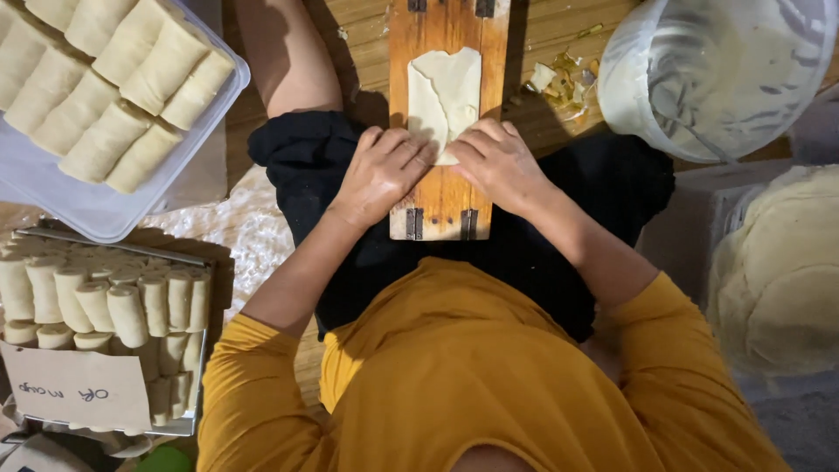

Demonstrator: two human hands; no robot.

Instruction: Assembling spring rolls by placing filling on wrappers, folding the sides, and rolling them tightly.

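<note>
A pale, thin dough sheet [446, 96] lies on a narrow wooden board [446, 197] that runs lengthwise away from the person across the lap. The sheet's long axis follows the board, and its side flaps are already folded inward. Both hands sit at the near end of the sheet: the left hand [381, 170] on the board's left side, the right hand [500, 162] on its right, about equally close. The fingers of each hand are curled and pressed together on the sheet's near edge, pinching it down; the sheet stretches away beyond the fingertips. The dough looks soft, matte and floury; the board is glossy, with metal hinges at its near end.

Left of the board sits a clear plastic tub [105, 210] of stubby finished rolls [114, 87]; right of it stands a smeared white bowl [717, 74].
</note>
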